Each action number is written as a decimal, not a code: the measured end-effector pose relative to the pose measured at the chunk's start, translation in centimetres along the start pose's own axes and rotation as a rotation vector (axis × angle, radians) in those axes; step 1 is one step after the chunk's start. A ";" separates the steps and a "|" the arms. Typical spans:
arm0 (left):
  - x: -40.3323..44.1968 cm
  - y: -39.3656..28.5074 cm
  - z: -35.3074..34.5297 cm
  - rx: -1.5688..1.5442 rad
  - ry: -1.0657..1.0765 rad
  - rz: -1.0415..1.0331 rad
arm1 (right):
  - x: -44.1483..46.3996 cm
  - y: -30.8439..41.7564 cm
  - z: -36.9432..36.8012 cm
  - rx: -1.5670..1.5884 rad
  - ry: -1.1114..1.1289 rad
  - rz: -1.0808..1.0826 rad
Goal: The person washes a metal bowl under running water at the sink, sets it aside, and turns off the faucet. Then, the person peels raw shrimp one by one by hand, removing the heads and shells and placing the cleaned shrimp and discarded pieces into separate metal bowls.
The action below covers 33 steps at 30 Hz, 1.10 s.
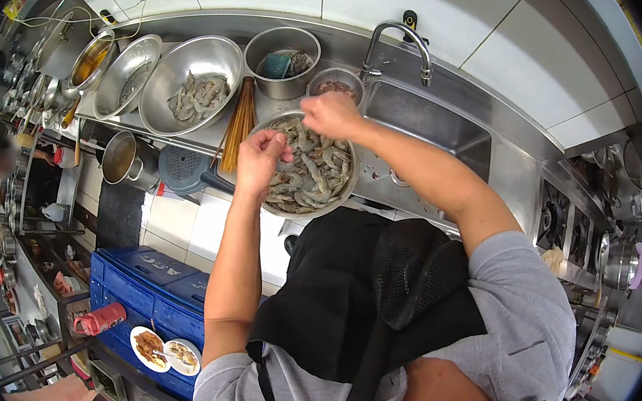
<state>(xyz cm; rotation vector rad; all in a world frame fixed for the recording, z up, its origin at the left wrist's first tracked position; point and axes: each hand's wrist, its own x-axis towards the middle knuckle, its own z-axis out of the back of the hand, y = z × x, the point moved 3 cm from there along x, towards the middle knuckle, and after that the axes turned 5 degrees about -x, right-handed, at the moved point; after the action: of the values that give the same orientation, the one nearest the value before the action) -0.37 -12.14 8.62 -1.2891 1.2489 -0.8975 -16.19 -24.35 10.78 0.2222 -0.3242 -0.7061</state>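
A metal bowl heaped with raw grey shrimp [314, 174] sits at the counter's front edge. Over its left rim is my left hand [260, 160], fingers curled together in a pinch; what lies between them is too small to make out. My right hand [332, 115] is closed above the bowl's upper right side, near a small metal bowl [356, 79] of pinkish bits. Its fingertips are turned from view, so anything in them is hidden. Left of the hands a wide steel bowl [159, 108] contains more shrimp [201, 98].
Behind stands a deep steel pot [281, 40] holding a green scouring pad [275, 66]. A bundle of thin wooden sticks [241, 127] leans beside it. The faucet [397, 28] and sink [430, 118] are at right. A blue cooler [149, 277] carries two plates of food.
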 end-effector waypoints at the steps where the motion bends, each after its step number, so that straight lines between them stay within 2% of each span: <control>1: 0.2 -0.2 0.7 -0.065 -0.041 0.021 | 0.4 -2.2 -0.7 -0.024 -0.037 -0.064; 3: 1.0 -0.9 2.7 -0.203 -0.110 0.060 | 1.2 -6.5 -1.4 0.003 -0.024 -0.184; 5: 2.9 -2.9 5.5 -0.136 -0.149 0.001 | 1.2 -10.0 -2.0 -0.018 -0.042 -0.229; 9: 8.3 -5.7 12.0 -0.226 -0.315 0.006 | 1.4 -14.9 -4.3 -0.162 0.032 -0.252; 10: 8.8 -6.0 13.0 -0.207 -0.474 0.002 | 1.3 -14.8 -3.7 -0.184 -0.003 -0.204; 11: 9.0 -5.5 13.1 -0.208 -0.476 -0.001 | 1.3 -14.6 -3.3 -0.207 -0.038 -0.156; 12: 9.0 -5.0 13.6 0.071 -0.619 -0.140 | 1.3 -14.1 -2.8 -0.206 -0.038 -0.152; 13: 8.8 -4.8 13.6 0.357 -0.753 -0.277 | 1.2 -13.5 -2.2 -0.160 0.031 -0.256; 14: 8.0 -3.6 12.5 0.620 -0.629 -0.489 | 0.9 -12.9 -1.7 -0.112 0.100 -0.360; 15: 5.1 -3.9 9.0 0.640 -0.427 -0.366 | 0.5 -11.6 -0.8 -0.106 0.100 -0.360; 16: 3.4 -2.6 6.4 0.641 -0.168 -0.154 | 0.0 -10.2 0.2 -0.124 0.129 -0.391; 17: 0.8 -1.7 3.6 0.791 0.006 -0.107 | -0.3 -9.5 0.4 -0.143 0.160 -0.421; 18: -0.1 1.7 2.6 1.032 0.236 -0.247 | -0.4 -9.7 0.0 -0.141 0.163 -0.415; 19: -1.8 2.7 0.9 1.183 0.381 -0.018 | -0.4 -10.1 -0.4 -0.180 0.144 -0.363; 20: -2.6 4.3 0.1 1.282 0.399 -0.017 | -0.3 -10.6 -0.8 -0.219 0.122 -0.307; 21: -3.4 4.5 -0.6 1.365 0.343 -0.139 | -0.3 -11.0 -1.5 -0.218 0.121 -0.290; 23: -3.5 5.4 -0.7 1.383 0.225 -0.135 | -0.3 -11.2 -2.2 -0.046 -0.060 -0.156; 27: -3.3 5.7 -0.5 1.379 0.137 -0.153 | 0.8 -9.6 -3.3 0.148 0.019 -0.057; 29: -2.9 5.3 0.0 1.247 0.139 -0.030 | 0.9 -6.9 -3.3 0.221 0.124 0.006; 31: -2.7 2.9 0.4 1.204 0.081 0.005 | 0.8 -3.9 -2.5 0.264 0.139 0.083; 33: -2.0 1.3 1.5 0.994 -0.108 -0.135 | 0.6 -1.2 -2.7 0.456 0.197 0.191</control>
<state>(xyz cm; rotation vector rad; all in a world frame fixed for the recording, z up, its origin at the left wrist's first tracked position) 0.54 -9.77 7.42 -0.5976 0.4777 -1.2915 -15.53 -25.40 8.05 0.6802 -0.3092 -0.4090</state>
